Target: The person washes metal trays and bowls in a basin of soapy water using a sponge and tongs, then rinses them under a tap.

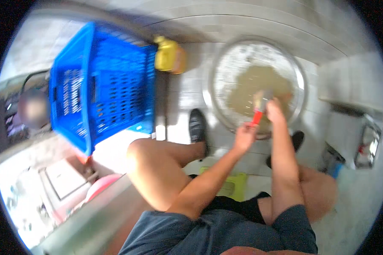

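Note:
A wide round metal basin (pixel 301 79) stands on the tiled floor before me, with murky brownish water (pixel 258 76) in it. Over its near side, my left hand (pixel 246 137) grips the red handle of a tool (pixel 258 116). The tool's grey head is blurred, so its kind is unclear. My right hand (pixel 275 111) is beside that head, fingers bent down towards the water. A pale piece (pixel 259 97) shows against the head, too blurred to name. Whether my right hand holds anything cannot be made out.
To the left is a large blue plastic crate (pixel 118 86) with slotted walls. A yellow plastic jug (pixel 166 55) stands between crate and basin. Under me is a lime-green plastic stool (pixel 239 185). A person (pixel 33 108) is at the far left. Tiled walls (pixel 338 76) rise behind and right.

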Available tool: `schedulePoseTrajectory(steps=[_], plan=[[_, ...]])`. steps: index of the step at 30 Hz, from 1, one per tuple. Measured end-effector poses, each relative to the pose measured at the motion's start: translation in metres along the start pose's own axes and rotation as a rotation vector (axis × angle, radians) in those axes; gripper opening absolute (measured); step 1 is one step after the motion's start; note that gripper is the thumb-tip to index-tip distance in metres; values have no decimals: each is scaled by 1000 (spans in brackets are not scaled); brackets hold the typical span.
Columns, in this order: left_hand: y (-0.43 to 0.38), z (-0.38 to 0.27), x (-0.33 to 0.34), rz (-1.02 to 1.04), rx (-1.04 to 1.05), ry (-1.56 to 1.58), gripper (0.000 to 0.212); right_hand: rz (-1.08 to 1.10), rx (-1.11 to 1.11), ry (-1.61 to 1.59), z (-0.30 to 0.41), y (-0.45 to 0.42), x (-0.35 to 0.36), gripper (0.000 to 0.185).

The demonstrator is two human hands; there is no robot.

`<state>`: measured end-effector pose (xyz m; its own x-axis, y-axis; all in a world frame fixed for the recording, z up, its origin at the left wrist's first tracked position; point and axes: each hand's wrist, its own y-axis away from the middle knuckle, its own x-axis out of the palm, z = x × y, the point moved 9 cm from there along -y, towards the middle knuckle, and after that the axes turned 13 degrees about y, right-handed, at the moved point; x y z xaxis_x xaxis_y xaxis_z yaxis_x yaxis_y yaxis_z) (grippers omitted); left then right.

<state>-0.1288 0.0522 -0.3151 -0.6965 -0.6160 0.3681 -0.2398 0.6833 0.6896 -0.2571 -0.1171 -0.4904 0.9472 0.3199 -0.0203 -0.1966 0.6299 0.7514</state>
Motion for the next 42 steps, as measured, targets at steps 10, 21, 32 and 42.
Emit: schedulePoseTrajectory(steps=[10, 21, 32, 42], plan=[[6, 0, -10, 75, 84, -400, 25, -22, 35, 86, 5, 39, 59, 21], [-6, -53, -15, -11, 7, -610, 22, 151, -362, 1392, 36, 60, 69, 13], [22, -15, 11, 79, 15, -115, 28, 89, 13, -483, 49, 58, 79, 32], [21, -40, 11, 67, 62, 87, 32, -195, 25, -511, 41, 48, 25, 32]])
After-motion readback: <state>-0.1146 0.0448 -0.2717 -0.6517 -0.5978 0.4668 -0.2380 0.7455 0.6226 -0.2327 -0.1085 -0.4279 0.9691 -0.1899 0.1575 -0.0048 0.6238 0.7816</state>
